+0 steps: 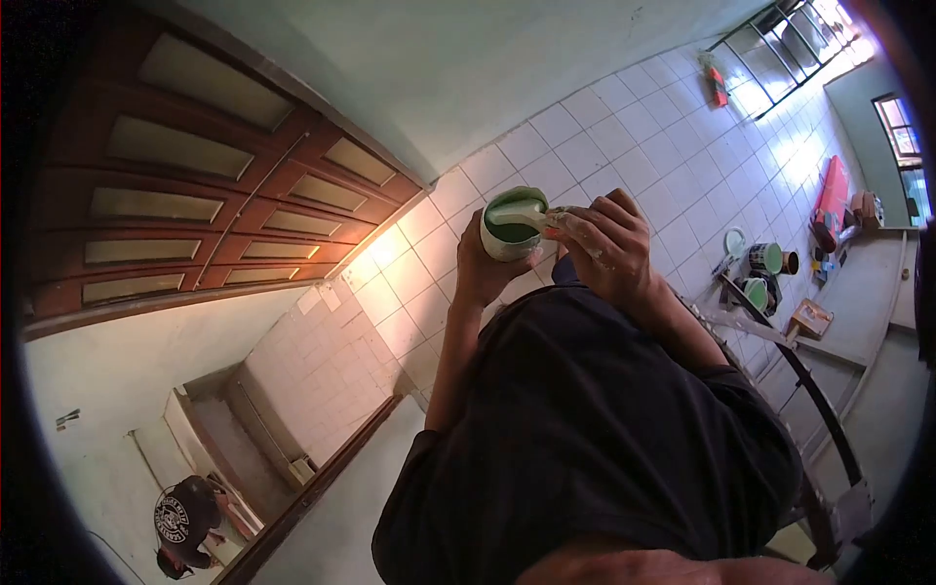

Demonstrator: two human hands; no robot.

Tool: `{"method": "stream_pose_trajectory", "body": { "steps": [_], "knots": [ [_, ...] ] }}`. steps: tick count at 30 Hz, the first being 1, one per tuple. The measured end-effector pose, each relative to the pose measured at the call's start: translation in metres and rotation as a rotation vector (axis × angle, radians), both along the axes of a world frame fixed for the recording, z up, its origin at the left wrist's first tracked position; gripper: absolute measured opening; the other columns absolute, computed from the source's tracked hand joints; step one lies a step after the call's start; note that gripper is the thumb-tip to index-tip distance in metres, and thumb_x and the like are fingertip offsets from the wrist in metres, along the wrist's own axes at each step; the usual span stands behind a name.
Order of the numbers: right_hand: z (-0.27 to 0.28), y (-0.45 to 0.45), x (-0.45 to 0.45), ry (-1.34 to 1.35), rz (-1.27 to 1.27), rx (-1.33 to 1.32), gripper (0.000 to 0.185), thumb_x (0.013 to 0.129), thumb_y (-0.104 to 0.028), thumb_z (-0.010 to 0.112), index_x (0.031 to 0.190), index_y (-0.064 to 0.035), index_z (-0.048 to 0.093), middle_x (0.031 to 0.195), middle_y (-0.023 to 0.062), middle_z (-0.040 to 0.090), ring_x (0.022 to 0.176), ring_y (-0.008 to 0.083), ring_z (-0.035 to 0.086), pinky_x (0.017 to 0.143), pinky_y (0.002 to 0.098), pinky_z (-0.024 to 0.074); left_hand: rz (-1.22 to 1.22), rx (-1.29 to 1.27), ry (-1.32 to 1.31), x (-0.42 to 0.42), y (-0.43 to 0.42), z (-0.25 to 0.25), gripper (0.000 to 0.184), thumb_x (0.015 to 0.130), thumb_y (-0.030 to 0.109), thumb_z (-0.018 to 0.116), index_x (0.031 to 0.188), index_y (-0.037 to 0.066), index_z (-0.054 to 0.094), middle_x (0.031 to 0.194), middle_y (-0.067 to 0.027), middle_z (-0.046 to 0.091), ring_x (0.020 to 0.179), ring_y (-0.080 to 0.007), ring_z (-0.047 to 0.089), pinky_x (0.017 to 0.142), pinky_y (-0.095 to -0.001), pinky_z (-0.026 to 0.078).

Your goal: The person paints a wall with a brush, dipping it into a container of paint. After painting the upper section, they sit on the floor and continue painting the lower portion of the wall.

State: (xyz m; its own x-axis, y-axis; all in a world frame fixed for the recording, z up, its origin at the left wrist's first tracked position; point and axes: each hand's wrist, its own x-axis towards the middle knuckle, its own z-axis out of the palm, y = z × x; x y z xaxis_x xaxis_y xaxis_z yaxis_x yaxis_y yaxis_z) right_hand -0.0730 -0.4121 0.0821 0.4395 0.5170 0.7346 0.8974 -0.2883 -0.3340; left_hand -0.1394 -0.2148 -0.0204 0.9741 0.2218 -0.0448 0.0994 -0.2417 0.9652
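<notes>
Cup point(509, 248) sits clasped in the left hand point(476, 265), right hand point(611, 250) gripping a pale tool point(519, 212) at its mouth.

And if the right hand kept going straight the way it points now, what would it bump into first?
Probably the cup in the left hand: the pale tool in the right hand points into its mouth. Exact depth is unclear from this one view.
</notes>
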Motion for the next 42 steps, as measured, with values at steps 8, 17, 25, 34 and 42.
{"method": "stream_pose_trajectory", "body": {
  "steps": [8, 17, 25, 34, 42],
  "knots": [
    [-0.011, -0.041, 0.118, 0.005, 0.002, 0.053, 0.034, 0.076, -0.003, 0.082, 0.107, -0.0036, 0.07, 0.095, 0.0071, 0.074, 0.073, 0.0186, 0.061, 0.065, 0.0332, 0.0421, 0.003, 0.062, 0.05, 0.115, -0.037, -0.002, 0.073, 0.062, 0.024, 0.094, 0.123, 0.007, 0.057, 0.115, -0.0131, 0.071, 0.106, -0.029, 0.07, 0.093, -0.0425, 0.056],
    [-0.026, -0.084, 0.201, 0.061, -0.01, 0.127, 0.033, 0.072, 0.001, 0.084, 0.1, -0.0003, 0.067, 0.093, 0.0098, 0.075, 0.065, 0.0203, 0.057, 0.063, 0.035, 0.0421, -0.045, 0.014, 0.12, 0.2, -0.08, -0.002, 0.074, 0.063, 0.027, 0.094, 0.123, 0.008, 0.057, 0.116, -0.0136, 0.071, 0.107, -0.0303, 0.07, 0.093, -0.0429, 0.057],
    [-0.038, -0.084, 0.203, 0.1, -0.108, 0.101, 0.032, 0.074, 0.002, 0.082, 0.102, -0.0002, 0.066, 0.094, 0.0103, 0.075, 0.068, 0.0216, 0.061, 0.064, 0.0355, 0.0444, -0.137, 0.001, 0.079, 0.219, -0.074, -0.01, 0.073, 0.062, 0.021, 0.094, 0.123, 0.007, 0.057, 0.116, -0.0127, 0.07, 0.106, -0.0291, 0.07, 0.092, -0.0417, 0.057],
    [-0.034, -0.063, 0.206, 0.028, -0.112, 0.084, 0.031, 0.078, -0.003, 0.082, 0.105, -0.0032, 0.067, 0.093, 0.0077, 0.073, 0.068, 0.0195, 0.06, 0.063, 0.0338, 0.0429, -0.148, -0.014, 0.054, 0.226, -0.056, -0.006, 0.077, 0.064, 0.02, 0.094, 0.129, 0.005, 0.055, 0.118, -0.0117, 0.071, 0.108, -0.0234, 0.07, 0.094, -0.0384, 0.056],
    [-0.028, -0.03, 0.208, 0.138, 0.032, 0.069, 0.022, 0.085, 0.0, 0.077, 0.103, -0.0007, 0.064, 0.092, 0.0112, 0.071, 0.073, 0.0253, 0.065, 0.064, 0.0374, 0.0501, -0.106, -0.012, 0.036, 0.211, -0.03, -0.009, 0.072, 0.062, 0.02, 0.095, 0.122, 0.005, 0.057, 0.112, -0.0132, 0.073, 0.102, -0.0267, 0.072, 0.09, -0.0404, 0.057]
  ]
}}
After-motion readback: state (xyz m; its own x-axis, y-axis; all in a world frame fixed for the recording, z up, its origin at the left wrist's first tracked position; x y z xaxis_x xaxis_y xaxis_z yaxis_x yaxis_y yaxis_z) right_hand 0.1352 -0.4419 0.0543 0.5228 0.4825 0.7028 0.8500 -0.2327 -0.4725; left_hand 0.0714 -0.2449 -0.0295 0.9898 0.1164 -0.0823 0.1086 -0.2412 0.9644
